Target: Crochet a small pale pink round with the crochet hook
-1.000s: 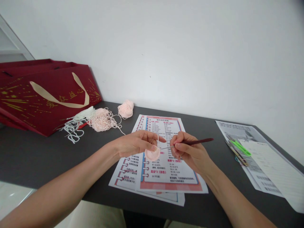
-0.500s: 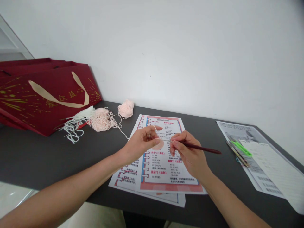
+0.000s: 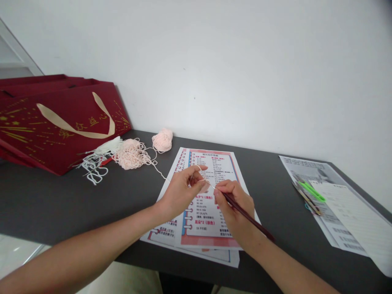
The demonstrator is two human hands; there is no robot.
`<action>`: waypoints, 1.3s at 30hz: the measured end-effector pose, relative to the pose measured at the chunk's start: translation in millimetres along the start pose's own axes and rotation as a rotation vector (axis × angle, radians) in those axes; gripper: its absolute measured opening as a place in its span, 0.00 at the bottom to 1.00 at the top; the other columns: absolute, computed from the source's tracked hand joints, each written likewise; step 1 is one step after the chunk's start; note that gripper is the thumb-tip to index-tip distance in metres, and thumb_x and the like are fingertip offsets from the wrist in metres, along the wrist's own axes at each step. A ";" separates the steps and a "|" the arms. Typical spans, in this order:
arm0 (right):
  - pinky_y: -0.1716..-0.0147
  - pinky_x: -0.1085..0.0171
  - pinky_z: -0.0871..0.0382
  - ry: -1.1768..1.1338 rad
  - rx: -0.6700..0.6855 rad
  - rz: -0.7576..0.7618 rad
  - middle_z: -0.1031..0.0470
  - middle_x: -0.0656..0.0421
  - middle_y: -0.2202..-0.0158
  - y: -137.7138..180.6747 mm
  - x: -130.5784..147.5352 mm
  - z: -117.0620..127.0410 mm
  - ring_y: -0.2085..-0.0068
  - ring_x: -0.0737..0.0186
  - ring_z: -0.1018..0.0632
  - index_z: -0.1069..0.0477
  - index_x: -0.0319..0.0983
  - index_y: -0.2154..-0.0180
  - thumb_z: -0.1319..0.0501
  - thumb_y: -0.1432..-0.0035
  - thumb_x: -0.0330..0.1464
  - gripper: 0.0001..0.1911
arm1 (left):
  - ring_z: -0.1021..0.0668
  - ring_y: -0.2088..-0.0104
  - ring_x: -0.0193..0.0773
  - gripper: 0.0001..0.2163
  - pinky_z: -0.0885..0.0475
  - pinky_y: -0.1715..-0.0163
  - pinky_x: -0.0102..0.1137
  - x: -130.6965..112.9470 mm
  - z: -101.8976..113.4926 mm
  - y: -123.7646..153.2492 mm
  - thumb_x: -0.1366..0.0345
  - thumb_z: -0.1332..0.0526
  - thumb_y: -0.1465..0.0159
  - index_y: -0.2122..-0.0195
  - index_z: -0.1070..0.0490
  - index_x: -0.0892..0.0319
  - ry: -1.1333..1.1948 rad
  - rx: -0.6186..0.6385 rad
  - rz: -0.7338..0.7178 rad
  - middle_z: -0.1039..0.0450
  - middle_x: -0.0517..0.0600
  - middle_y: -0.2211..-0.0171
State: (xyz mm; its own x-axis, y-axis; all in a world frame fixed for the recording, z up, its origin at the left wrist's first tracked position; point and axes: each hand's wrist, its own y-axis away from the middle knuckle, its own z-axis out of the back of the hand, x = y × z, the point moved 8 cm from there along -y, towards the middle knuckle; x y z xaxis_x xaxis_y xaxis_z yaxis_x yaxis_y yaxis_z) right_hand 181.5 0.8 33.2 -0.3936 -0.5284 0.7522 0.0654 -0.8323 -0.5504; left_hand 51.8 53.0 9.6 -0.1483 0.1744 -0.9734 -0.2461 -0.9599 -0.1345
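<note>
My right hand (image 3: 234,204) grips a crochet hook (image 3: 248,216) with a dark red handle. The hook's thin metal tip reaches my left fingertips. My left hand (image 3: 180,188) is closed in a pinch on pale pink yarn, with a strand looped over the raised index finger. A small pale piece of yarn work seems to sit at the pinch, partly hidden by the fingers. From the left hand the strand trails back to a loose pink yarn heap (image 3: 131,154). Printed pattern sheets (image 3: 199,241) lie under both hands.
A pink yarn ball (image 3: 162,140) sits near the wall, and white yarn (image 3: 96,163) lies by the red gift bags (image 3: 61,130) at the left. Green-handled scissors (image 3: 311,191) rest on papers (image 3: 352,212) at the right of the dark table (image 3: 107,216).
My right hand has turned the hook, so its handle end now slopes down toward me. The hook's tip stays at my left fingers, which have shifted slightly.
</note>
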 end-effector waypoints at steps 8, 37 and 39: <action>0.70 0.64 0.35 0.004 -0.015 0.035 0.29 0.59 0.68 3.6 -1.1 -5.5 0.70 0.63 0.27 0.36 0.43 0.67 0.44 0.42 0.26 0.05 | 0.30 0.74 0.33 0.14 0.34 0.69 0.29 -7.3 5.9 3.3 0.67 0.39 0.43 0.54 0.28 0.57 -0.191 -0.080 -0.084 0.28 0.44 0.75; 0.70 0.61 0.33 0.283 0.169 0.340 0.32 0.57 0.67 5.6 14.9 -20.6 0.67 0.60 0.29 0.38 0.43 0.65 0.48 0.40 0.22 0.09 | 0.29 0.72 0.32 0.20 0.35 0.65 0.30 9.6 -11.4 0.9 0.67 0.36 0.44 0.50 0.32 0.62 0.305 0.092 0.152 0.32 0.43 0.75; 0.69 0.62 0.33 0.175 0.101 0.254 0.32 0.57 0.65 5.5 12.3 -12.9 0.66 0.61 0.28 0.39 0.43 0.63 0.48 0.40 0.23 0.09 | 0.30 0.71 0.32 0.19 0.35 0.66 0.30 3.1 -6.1 -0.7 0.66 0.38 0.42 0.49 0.34 0.62 0.173 0.061 0.053 0.33 0.43 0.74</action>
State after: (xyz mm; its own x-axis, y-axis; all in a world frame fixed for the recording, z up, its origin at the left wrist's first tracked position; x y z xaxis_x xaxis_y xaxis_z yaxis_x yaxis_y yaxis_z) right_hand 165.1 -8.1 34.8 -0.5042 -0.6918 0.5170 0.2692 -0.6947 -0.6670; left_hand 57.3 52.9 5.5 0.0026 0.0783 -0.9969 -0.3004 -0.9508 -0.0755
